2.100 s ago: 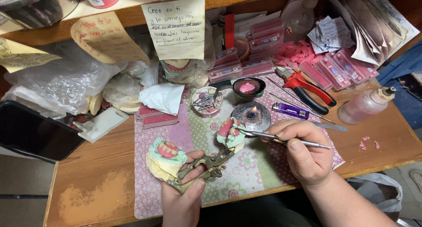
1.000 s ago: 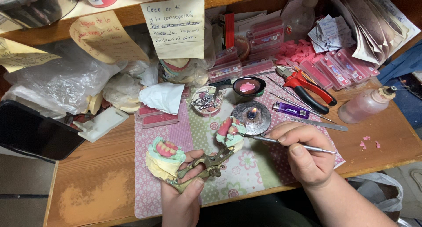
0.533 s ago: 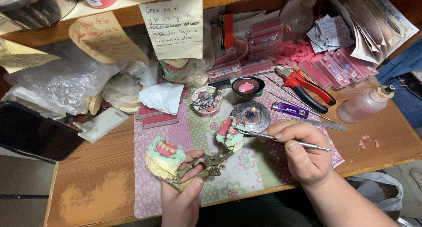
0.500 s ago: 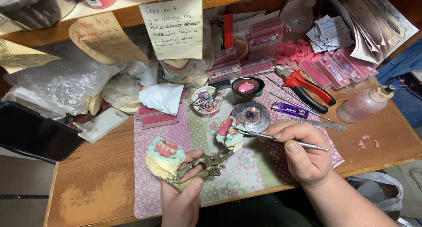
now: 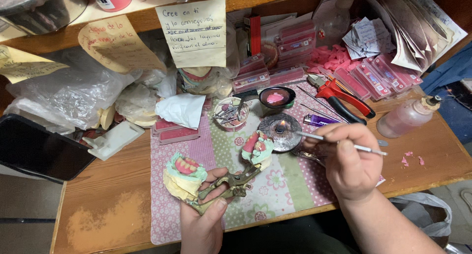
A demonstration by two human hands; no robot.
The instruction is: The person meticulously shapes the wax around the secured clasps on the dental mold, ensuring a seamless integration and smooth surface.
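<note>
My left hand (image 5: 202,219) grips a brass dental articulator (image 5: 227,181) that lies open on the patterned mat (image 5: 290,180). One plaster cast with pink wax and teeth (image 5: 183,173) lies at its left end, the other cast (image 5: 257,146) at its right. My right hand (image 5: 348,160) holds a thin metal wax tool (image 5: 339,143) like a pen. Its tip reaches into the small flame of a round alcohol burner (image 5: 281,131) just right of the upper cast.
A small dish of pink wax (image 5: 276,97), a tin of metal bits (image 5: 230,112), red-handled pliers (image 5: 341,97), a purple lighter (image 5: 318,120) and a plastic squeeze bottle (image 5: 405,117) surround the burner. Pink tooth cards, plastic bags and paper notes crowd the back. A dark phone (image 5: 37,148) lies left.
The right hand has shifted the wax tool from the upper cast toward the burner, so its tip now sits in the flame. The left hand and articulator have stayed put.
</note>
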